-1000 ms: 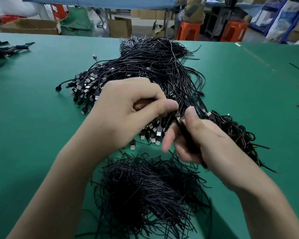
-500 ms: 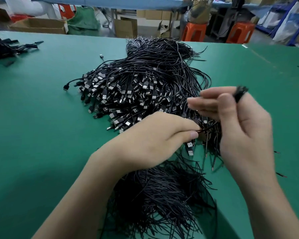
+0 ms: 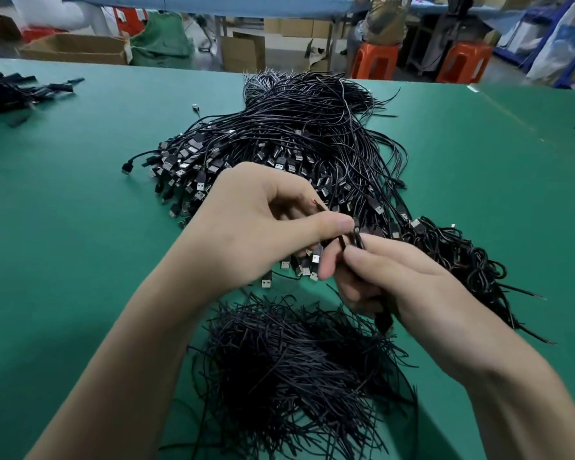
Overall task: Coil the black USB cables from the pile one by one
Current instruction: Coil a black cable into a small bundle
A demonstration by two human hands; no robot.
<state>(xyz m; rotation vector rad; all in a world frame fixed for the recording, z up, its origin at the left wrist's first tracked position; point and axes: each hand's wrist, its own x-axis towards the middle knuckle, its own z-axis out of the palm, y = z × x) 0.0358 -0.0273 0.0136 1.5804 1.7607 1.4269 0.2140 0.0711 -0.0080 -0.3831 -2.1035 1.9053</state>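
Note:
A large pile of black USB cables (image 3: 296,144) lies on the green table (image 3: 63,260), plugs fanned toward me. My left hand (image 3: 256,224) pinches one thin black cable (image 3: 356,239) between thumb and fingers, its bare red-tipped end showing above the fingers. My right hand (image 3: 395,283) grips the folded loops of the same cable just right of the left thumb; a plug sticks out below its palm. Both hands hover over the pile's near edge. A heap of coiled cables (image 3: 462,260) lies to the right.
A mound of short black twist ties (image 3: 296,366) lies between my forearms. More black cables (image 3: 10,91) sit at the far left edge. Beyond the table stand cardboard boxes (image 3: 77,48), orange stools (image 3: 374,61) and a seated person (image 3: 384,18).
My right hand has come down from its raised position and closed in on my left hand. My left hand has lifted off the pile with the cable.

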